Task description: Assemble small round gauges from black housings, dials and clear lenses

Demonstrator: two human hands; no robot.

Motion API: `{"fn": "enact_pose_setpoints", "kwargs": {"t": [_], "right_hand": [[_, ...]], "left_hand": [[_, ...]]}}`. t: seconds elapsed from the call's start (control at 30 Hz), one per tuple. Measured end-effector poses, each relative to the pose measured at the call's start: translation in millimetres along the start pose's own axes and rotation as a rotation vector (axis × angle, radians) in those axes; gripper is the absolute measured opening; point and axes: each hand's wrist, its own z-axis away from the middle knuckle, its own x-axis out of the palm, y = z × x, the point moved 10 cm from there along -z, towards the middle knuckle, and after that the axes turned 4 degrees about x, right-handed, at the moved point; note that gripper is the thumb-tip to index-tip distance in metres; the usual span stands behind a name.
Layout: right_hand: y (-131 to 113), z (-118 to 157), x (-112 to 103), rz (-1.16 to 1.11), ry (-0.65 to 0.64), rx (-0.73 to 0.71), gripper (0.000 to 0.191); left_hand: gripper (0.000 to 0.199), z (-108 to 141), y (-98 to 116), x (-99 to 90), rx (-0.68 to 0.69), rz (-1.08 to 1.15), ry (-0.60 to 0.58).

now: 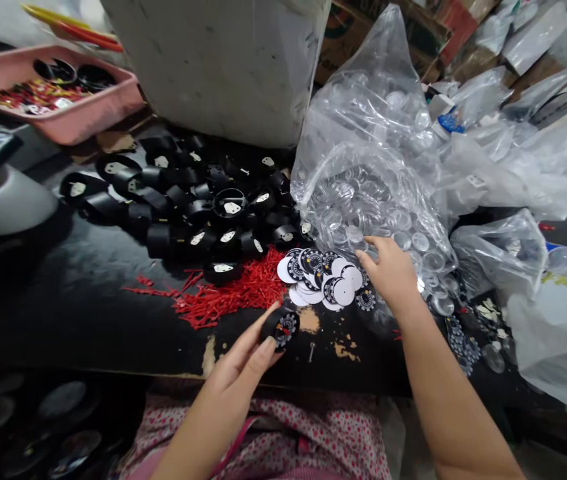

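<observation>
My left hand (243,363) is wrapped round a small black dial gauge (286,329), its patterned face and red pointer turned up. My right hand (389,272) is stretched out at the front of an open clear bag of transparent round covers (363,200), index finger and thumb apart. The index fingertip is close to one clear cover (354,235); whether it touches is not clear. Between the hands lies a pile of printed dial discs (313,261), some white side up. Beside it is a heap of red pointers (233,293).
Many black ring-shaped housings (198,207) cover the back left of the black table (88,320). A pink tray (83,120) of small parts stands far left. A loose screw (311,352) lies near the front edge. Plastic bags (503,167) crowd the right.
</observation>
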Motion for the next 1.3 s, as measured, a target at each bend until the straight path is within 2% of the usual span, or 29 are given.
{"fn": "enact_pose_setpoints", "kwargs": {"t": [0.1,0.17,0.23,0.33,0.43,0.5,0.57,0.67,0.73,0.8,0.87,0.93,1.03,1.13,1.3], "right_hand": [[19.8,-25.7,5.2,0.068,0.025,-0.006,0.029],[20.8,-24.6,4.1,0.075,0.047,-0.03,0.024],[14.1,-10.1,-0.1,0.057,0.071,-0.051,0.024],[-19.9,29.8,-3.9,-0.026,0.067,-0.175,0.024],[-78.8,80.6,-0.3,-0.113,-0.006,-0.471,0.026],[-106.3,106.9,1.6,-0.135,-0.038,-0.594,0.03],[-119.8,121.2,3.0,-0.138,-0.06,-0.638,0.033],[-123.5,126.1,2.2,-0.193,-0.099,-0.635,0.03],[-120.2,121.4,-2.7,-0.323,-0.118,-0.586,0.025],[-111.5,110.4,-5.4,-0.462,-0.124,-0.454,0.02],[-104.2,100.4,-0.9,-0.508,-0.135,-0.312,0.017],[-105.2,95.5,6.3,-0.445,-0.139,-0.259,0.029],[-114.2,95.6,13.0,-0.334,-0.11,-0.3,0.04],[-117.8,98.9,15.8,-0.35,-0.085,-0.324,0.039],[-126.6,105.4,18.7,-0.408,-0.063,-0.363,0.038]], "left_hand": [[0.044,-0.4,-19.2,12.6,-0.091,0.141,-0.113],[0.043,-1.3,-25.5,12.8,-0.121,0.216,-0.099],[0.038,-2.1,-25.2,15.6,-0.144,0.32,-0.087],[0.03,-3.2,-17.0,29.2,-0.197,0.471,-0.123],[0.03,-3.5,-11.5,43.0,-0.292,0.571,-0.162],[0.034,-4.0,-9.8,44.8,-0.324,0.59,-0.154],[0.037,-5.3,-6.9,42.0,-0.293,0.559,-0.144],[0.031,-6.1,-4.6,35.4,-0.21,0.483,-0.122],[0.028,-5.2,-4.4,32.1,-0.162,0.44,-0.103],[0.032,-3.2,-2.2,32.4,-0.113,0.351,-0.113],[0.039,-0.8,3.4,35.6,-0.053,0.228,-0.147],[0.042,1.7,8.9,39.0,-0.006,0.137,-0.174],[0.041,5.7,12.4,39.6,0.023,0.09,-0.184],[0.039,9.2,11.5,33.1,0.037,0.026,-0.158],[0.039,9.1,19.3,20.9,0.099,-0.224,-0.105]]}}
